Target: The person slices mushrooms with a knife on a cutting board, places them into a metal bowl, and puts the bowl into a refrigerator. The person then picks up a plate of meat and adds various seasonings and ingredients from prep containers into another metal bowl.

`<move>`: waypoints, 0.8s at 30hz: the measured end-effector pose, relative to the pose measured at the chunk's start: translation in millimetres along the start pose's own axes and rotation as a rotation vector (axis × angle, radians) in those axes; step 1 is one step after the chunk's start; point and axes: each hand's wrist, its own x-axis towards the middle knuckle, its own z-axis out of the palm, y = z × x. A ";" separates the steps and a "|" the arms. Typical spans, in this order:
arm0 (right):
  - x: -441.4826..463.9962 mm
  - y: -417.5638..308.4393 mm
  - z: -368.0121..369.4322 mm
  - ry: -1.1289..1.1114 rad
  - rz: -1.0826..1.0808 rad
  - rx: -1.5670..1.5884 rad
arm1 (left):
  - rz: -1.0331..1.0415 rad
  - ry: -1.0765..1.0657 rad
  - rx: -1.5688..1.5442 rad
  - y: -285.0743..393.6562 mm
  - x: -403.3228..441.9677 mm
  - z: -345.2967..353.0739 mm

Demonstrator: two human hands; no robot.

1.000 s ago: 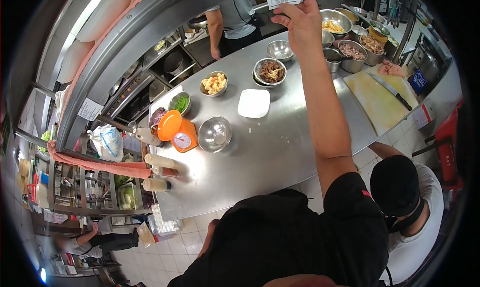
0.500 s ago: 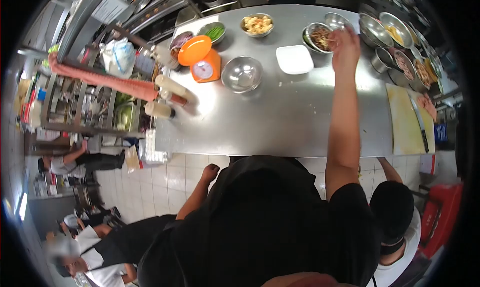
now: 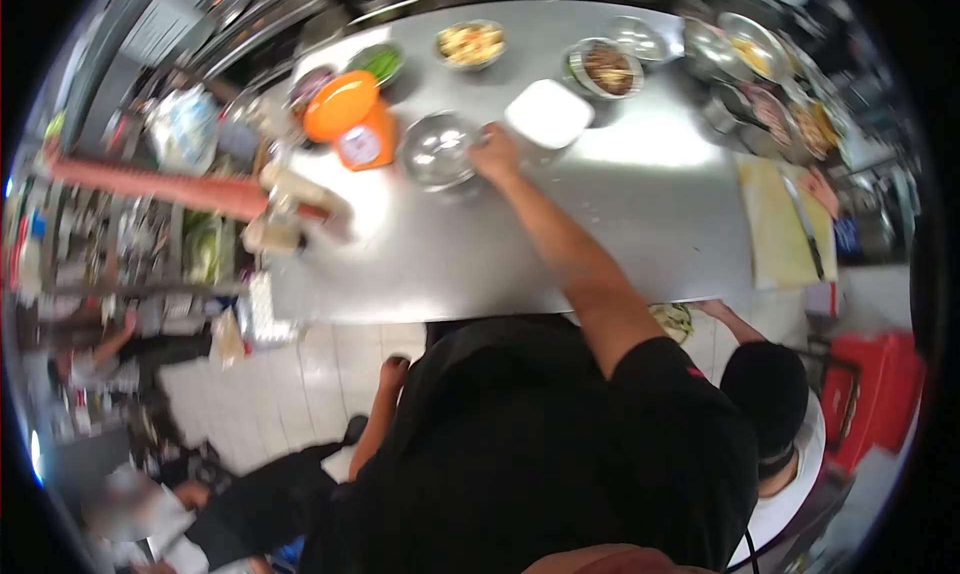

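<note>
My right hand [image 3: 493,152] is at the right rim of a bare steel mixing bowl [image 3: 437,164], its fingers closed on the edge. Motion blur softens the fingertips. Just beyond that hand lies a white square dish [image 3: 549,114]. Left of the bowl stands an orange kitchen scale [image 3: 364,144] with a round dial and an orange pan [image 3: 341,105]. My left hand [image 3: 395,371] hangs low beside my body, off the table, with its fingers curled in and nothing showing in it.
On the steel table [image 3: 480,264] stand bowls of yellowish chunks [image 3: 471,44], chopped greens [image 3: 380,65] and brown strips [image 3: 607,68]. Squeeze bottles [image 3: 275,237] line the left edge. A knife [image 3: 806,229] rests on the cutting board [image 3: 758,224]. A co-worker [image 3: 765,404] is close at right.
My right hand has left the bowl of brown strips and swung left to the steel mixing bowl. The whole view has shifted, and my left hand still hangs low.
</note>
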 end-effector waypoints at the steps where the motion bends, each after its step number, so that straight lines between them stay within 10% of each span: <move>1: 7.7 0.0 2.6 -0.037 0.035 -0.065 | -0.042 -0.030 -0.066 1.0 -3.5 -5.0; 14: 1.2 -53.5 -17.1 -0.039 0.164 -0.293 | -0.090 -0.036 -0.348 -89.1 40.8 4.1; 24: -69.4 -61.2 -53.7 0.030 0.216 0.074 | -0.210 -0.041 -0.482 -17.1 47.0 -82.6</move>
